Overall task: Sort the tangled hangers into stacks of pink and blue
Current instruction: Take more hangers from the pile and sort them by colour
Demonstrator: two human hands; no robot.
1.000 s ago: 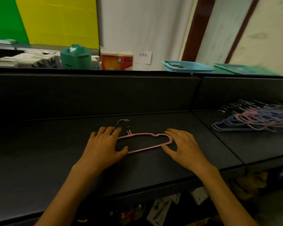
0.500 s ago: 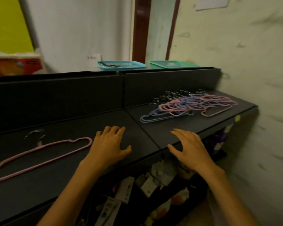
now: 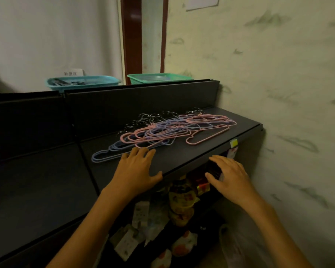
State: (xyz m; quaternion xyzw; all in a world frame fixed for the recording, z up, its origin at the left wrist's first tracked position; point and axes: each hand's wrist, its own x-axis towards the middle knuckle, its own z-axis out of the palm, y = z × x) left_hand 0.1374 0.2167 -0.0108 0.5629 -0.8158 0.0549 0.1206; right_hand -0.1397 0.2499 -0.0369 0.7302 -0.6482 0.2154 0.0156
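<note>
Item: my view has swung from the lone pink hanger to the tangled pile (image 3: 168, 130); left hand (image 3: 135, 169) and right hand (image 3: 230, 178) arrive empty, fingers spread, next pick pending.

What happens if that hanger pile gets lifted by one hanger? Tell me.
Likely others drag along: the hanger pile looks interlocked, its hooks overlapping. Each seems thin and light, probably sliding easily across the smooth shelf.

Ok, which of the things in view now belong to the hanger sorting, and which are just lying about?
Part of the job:
- tangled pile of hangers, pink and blue mixed
- black shelf top they lie on
- left hand, open, fingertips at the pile's near edge
- right hand, open, off the shelf front

Just lying about:
- blue basket
- green basket
- packaged goods on the lower shelf
</note>
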